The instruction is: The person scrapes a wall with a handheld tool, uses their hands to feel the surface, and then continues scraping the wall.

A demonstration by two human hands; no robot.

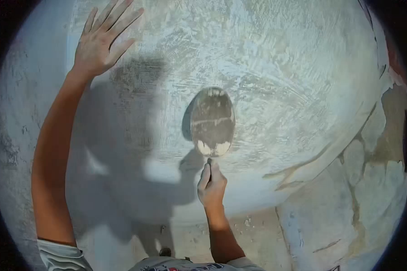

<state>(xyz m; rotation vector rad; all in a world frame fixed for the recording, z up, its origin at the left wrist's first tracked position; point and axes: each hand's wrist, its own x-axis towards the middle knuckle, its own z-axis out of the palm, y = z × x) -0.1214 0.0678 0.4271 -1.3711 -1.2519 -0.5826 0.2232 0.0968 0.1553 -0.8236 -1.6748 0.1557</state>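
My left hand [95, 49] is at the upper left, fingers spread and laid against the pale, streaked wall surface [285, 99], holding nothing. Near the middle, my right hand [212, 183] grips the handle of an oval trowel [213, 122] from below. The blade is grey-brown with pale patches of material along its lower edge and near its tip. It points upward over the rough surface, and its shadow shows along the left edge. Whether the blade touches the surface all over cannot be seen.
Dark shadows of the arms and body fall on the surface at left centre. Cracked, uneven slabs [362, 194] lie at the right. Small crumbs [247, 222] are scattered on the floor [253, 239] near the bottom.
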